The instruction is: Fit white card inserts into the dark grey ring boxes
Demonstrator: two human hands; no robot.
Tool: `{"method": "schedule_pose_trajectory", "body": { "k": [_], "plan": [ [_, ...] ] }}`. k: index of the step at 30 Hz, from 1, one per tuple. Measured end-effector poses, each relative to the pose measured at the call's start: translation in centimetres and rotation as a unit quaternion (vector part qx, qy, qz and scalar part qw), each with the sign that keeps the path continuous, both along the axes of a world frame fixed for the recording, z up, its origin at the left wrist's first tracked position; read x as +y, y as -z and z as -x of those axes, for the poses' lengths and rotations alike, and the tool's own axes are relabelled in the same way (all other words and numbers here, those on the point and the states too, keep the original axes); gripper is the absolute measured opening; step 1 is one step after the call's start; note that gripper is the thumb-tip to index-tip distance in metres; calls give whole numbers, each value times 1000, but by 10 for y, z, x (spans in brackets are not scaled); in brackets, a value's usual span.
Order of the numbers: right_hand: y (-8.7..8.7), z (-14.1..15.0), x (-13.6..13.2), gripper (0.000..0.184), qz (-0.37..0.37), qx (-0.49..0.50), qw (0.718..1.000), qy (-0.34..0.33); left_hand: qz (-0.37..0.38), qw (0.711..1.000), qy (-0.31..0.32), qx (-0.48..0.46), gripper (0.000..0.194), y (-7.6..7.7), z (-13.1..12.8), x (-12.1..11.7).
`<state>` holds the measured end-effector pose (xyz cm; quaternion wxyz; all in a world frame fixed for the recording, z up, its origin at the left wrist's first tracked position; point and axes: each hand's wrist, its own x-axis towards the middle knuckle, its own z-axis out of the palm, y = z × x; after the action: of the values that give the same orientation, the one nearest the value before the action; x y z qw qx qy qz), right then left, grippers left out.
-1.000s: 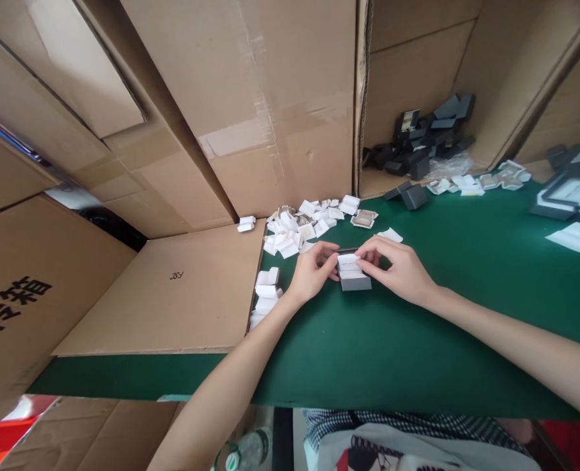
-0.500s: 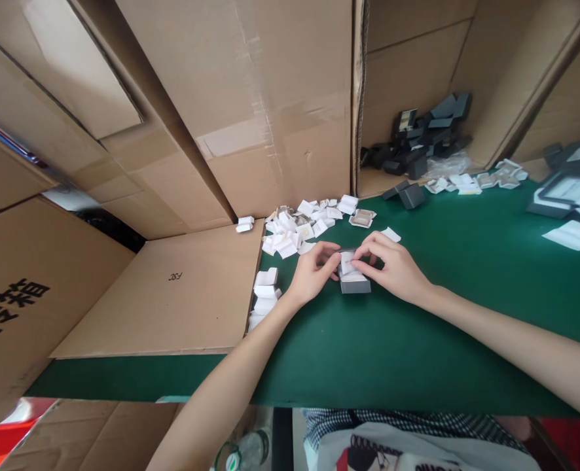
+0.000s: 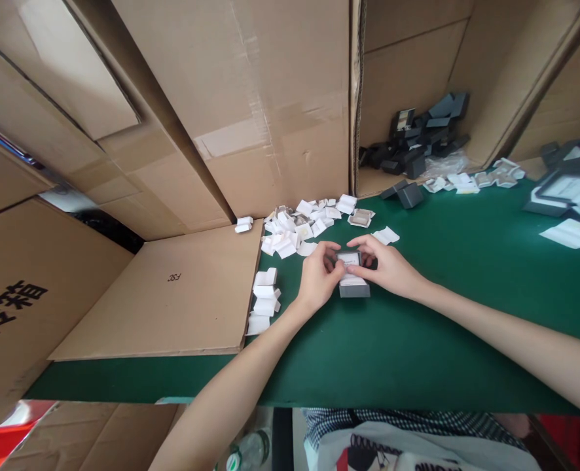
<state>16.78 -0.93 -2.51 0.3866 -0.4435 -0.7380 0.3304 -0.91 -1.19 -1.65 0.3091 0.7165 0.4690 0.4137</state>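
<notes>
A small dark grey box (image 3: pixel 355 290) stands on the green tabletop (image 3: pixel 417 353) with its lid raised at the back. White lining (image 3: pixel 352 279) fills its base, and a printed white card (image 3: pixel 349 258) shows inside the lid. My left hand (image 3: pixel 319 273) is closed on the lid's left side, thumb against the white inside. From the right, my right hand (image 3: pixel 391 267) grips the same lid, its thumb pressed near the other thumb. Fingers behind the lid are partly hidden. Just beyond my right hand lies a white folded paper piece (image 3: pixel 386 235).
A heap of white paper inserts (image 3: pixel 290 232) lies behind my left hand, with several more (image 3: pixel 266 294) in a column beside a cardboard sheet (image 3: pixel 162 294). Dark boxes (image 3: pixel 417 140) are piled in a carton at the back. Open grey boxes (image 3: pixel 565 190) sit far right.
My right hand has shifted from pinching the white piece in the lid to the lid's right side. My left thumb has come inward, and the printed card shows more fully.
</notes>
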Motion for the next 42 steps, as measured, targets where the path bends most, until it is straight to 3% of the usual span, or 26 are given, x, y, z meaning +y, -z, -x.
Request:
{"method": "schedule_pose_trajectory", "body": {
  "k": [12, 23, 26, 31, 34, 39, 42],
  "plan": [
    [-3, 0, -2, 24, -18, -22, 1000, -9, 14, 997, 59, 57, 29, -6, 0, -4],
    [-5, 3, -7, 17, -24, -17, 1000, -6, -8, 995, 67, 70, 29, -3, -1, -7],
    [-5, 0, -6, 25, -19, -12, 1000, -5, -16, 997, 62, 47, 28, -3, 0, -6],
    [-6, -9, -3, 57, -8, -11, 995, -99, -15, 1000, 10, -11, 26, 0, 8, 2],
    [-4, -11, -1, 71, -7, -13, 993, -118, 0, 999, -10, -54, 27, 3, 12, 8],
    [0, -7, 5, 36, 8, 9, 997, -80, 7, 996, 11, -84, 25, 5, 12, 8],
    [0, -5, 3, 27, 5, 12, 998, -59, -4, 996, 36, -82, 22, 2, 11, 5]
  ]
}}
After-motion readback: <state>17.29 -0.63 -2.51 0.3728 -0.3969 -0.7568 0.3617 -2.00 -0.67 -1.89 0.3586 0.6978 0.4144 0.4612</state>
